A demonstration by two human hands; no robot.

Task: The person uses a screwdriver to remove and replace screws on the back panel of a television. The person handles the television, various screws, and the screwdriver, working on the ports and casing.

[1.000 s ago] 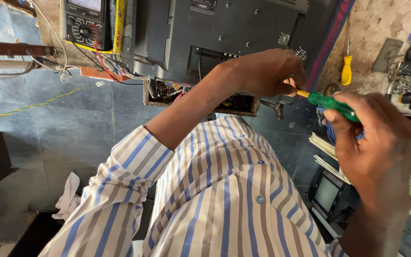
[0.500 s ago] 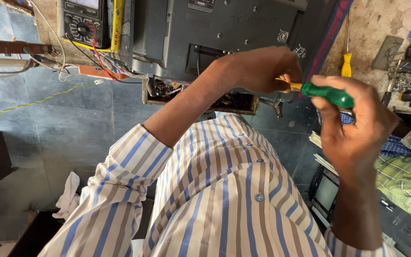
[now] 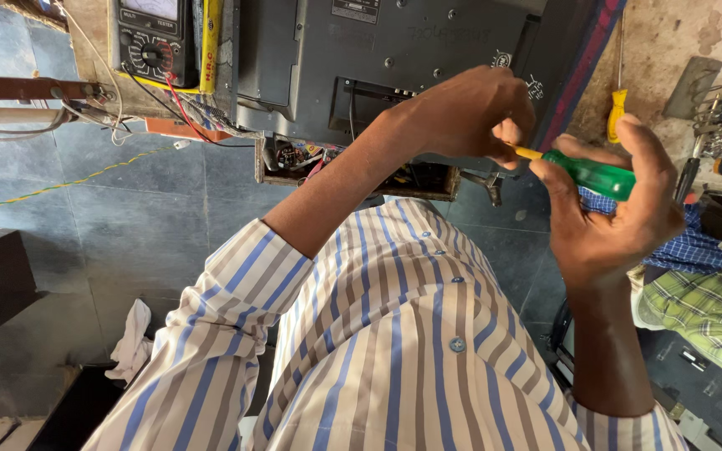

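While gripping a green-handled screwdriver (image 3: 591, 174), right hand (image 3: 607, 213) clamped around its handle. Left hand (image 3: 470, 113) pinched on the yellow shaft, before a dark television back panel (image 3: 394, 50).

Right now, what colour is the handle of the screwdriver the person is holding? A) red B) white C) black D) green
D: the right hand grips a screwdriver with a clear green handle, its yellow neck reaching toward the left hand.

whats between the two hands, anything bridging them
In the head view, the green-handled screwdriver spans the gap: the right hand wraps its handle, and its yellow shaft end runs into the fingers of the left hand.
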